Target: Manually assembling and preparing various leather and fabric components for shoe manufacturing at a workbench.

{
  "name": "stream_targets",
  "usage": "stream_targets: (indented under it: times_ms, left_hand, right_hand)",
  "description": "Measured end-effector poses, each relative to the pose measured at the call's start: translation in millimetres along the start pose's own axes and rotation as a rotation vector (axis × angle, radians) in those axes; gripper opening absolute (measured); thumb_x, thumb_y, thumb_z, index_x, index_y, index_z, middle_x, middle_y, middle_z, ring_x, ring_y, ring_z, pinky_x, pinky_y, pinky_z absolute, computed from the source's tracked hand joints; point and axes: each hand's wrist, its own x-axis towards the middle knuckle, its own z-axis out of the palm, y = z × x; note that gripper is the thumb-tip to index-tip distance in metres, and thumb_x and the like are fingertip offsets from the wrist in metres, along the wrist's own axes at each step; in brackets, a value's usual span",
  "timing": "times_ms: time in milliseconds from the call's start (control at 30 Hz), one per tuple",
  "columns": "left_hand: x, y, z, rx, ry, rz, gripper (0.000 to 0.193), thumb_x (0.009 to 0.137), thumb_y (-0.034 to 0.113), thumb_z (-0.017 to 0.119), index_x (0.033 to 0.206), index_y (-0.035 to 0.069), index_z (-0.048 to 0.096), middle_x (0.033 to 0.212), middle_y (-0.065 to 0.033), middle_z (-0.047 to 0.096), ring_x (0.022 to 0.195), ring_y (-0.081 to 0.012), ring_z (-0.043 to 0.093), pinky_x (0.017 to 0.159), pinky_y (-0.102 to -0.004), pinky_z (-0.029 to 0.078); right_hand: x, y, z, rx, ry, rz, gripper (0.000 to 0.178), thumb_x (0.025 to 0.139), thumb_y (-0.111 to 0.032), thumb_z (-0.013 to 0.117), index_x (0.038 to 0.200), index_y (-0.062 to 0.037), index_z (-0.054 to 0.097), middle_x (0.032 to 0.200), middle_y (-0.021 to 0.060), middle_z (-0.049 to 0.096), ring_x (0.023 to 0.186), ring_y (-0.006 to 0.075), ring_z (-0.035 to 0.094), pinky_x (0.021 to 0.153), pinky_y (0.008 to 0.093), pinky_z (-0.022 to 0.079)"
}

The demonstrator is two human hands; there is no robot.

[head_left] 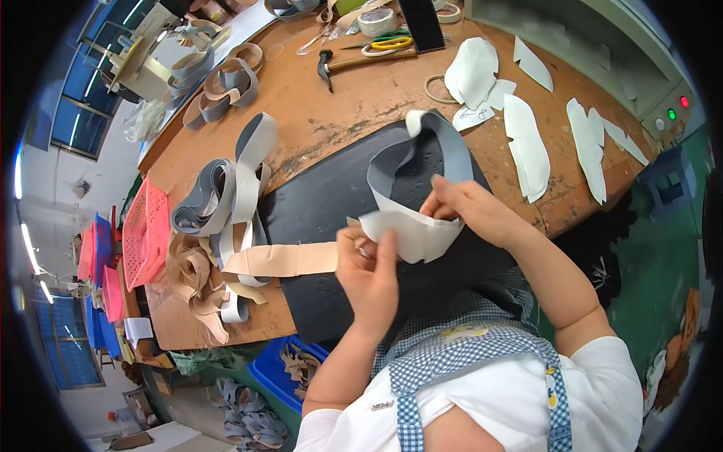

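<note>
Over a black mat (316, 203) I hold a long strip (410, 235), white on one face and grey-blue on the other, bent into a standing loop. My left hand (367, 275) is closed, thumb and fingers pinching the near left end of this strip. A beige strip (290, 260) runs from under my left hand out to the left; whether the fingers grip it too is hidden. My right hand (473, 213) is closed at the strip's right side, its fingertips partly inside the loop and pinching the upper edge.
Coiled grey-and-white strips (207, 196) and tangled beige strips (194, 275) lie left. White cut pieces (527, 147) spread right, beside a machine with buttons (672, 114). A hammer (369, 63) and scissors (392, 44) lie at the back. A pink basket (147, 233) stands at the left edge.
</note>
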Motion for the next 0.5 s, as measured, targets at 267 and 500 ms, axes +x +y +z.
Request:
stream_targets:
  times_ms: [267, 500]
  left_hand:
    - [28, 14, -3, -0.247, -0.133, -0.358, 0.037, 0.09, 0.001, 0.072, 0.123, -0.003, 0.055, 0.104, -0.01, 0.073, 0.096, -0.0151, 0.069, 0.087, -0.0295, 0.055]
    - [30, 2, 7, -0.179, 0.056, -0.095, 0.026, 0.088, -0.001, 0.075, 0.11, -0.002, 0.062, 0.1, -0.0088, 0.073, 0.089, -0.0124, 0.068, 0.082, -0.0259, 0.054]
  right_hand:
    - [-31, -8, 18, -0.118, -0.035, -0.119, 0.043, 0.084, -0.006, 0.078, 0.122, 0.0037, 0.061, 0.1, 0.0129, 0.075, 0.093, 0.0126, 0.069, 0.083, 0.0271, 0.054]
    - [-29, -9, 24, -0.126, 0.026, -0.08, 0.041, 0.084, -0.005, 0.078, 0.121, 0.005, 0.062, 0.094, 0.009, 0.074, 0.088, 0.0092, 0.068, 0.078, 0.025, 0.054]
